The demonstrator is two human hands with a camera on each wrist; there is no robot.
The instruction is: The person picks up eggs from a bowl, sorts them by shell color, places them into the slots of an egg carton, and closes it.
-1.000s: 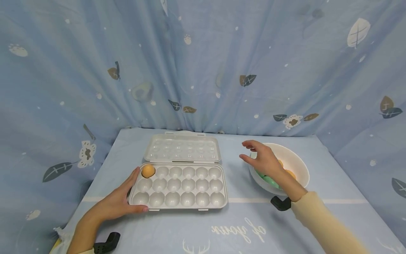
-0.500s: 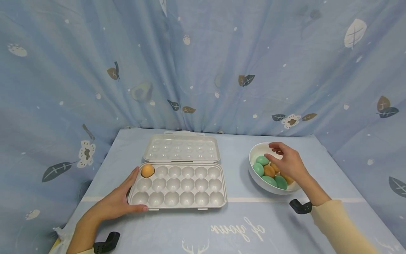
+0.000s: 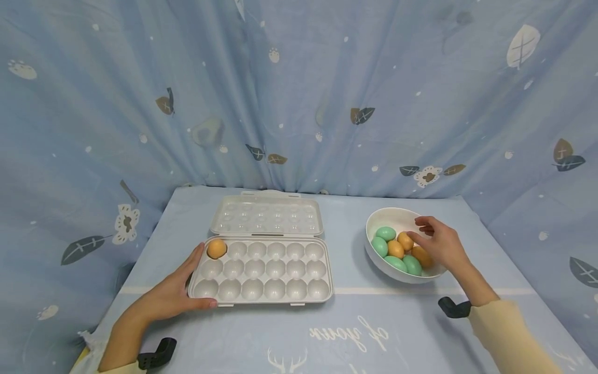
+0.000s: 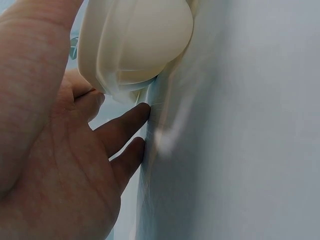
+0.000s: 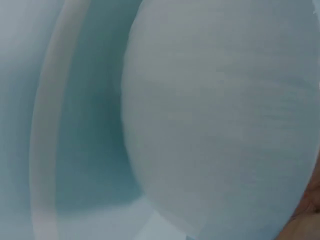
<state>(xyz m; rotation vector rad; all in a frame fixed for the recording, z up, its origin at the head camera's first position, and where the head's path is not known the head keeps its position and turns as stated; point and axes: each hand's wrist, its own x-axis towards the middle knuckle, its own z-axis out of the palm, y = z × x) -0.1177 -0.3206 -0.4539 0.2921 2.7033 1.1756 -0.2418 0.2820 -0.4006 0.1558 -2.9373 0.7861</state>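
Note:
My left hand [image 3: 173,293] holds the left end of a grey-white egg box [image 3: 330,280], thumb along its front edge and forefinger by the back left corner. In the left wrist view the box's underside [image 4: 150,35] shows, with the lower fingers against the tablecloth. One orange egg [image 3: 217,249] sits in the back left hollow. My right hand [image 3: 441,243] hovers at the right side of a white bowl [image 3: 379,221], thumb and fingers apart with nothing between them. Under it lie orange eggs [image 3: 395,249] and green eggs [image 3: 379,246]. The right wrist view is filled by the bowl's outer wall [image 5: 220,115].
The box's clear lid [image 3: 267,215] lies folded back behind it. A pale blue cloth [image 3: 374,311] covers the table, and a blue patterned curtain [image 3: 299,93] hangs at its back and sides. Black wrist straps [image 3: 159,353] show on both arms.
My right hand has moved right across the bowl and lowered at its right side, uncovering the eggs. The left hand and the egg box have stayed put.

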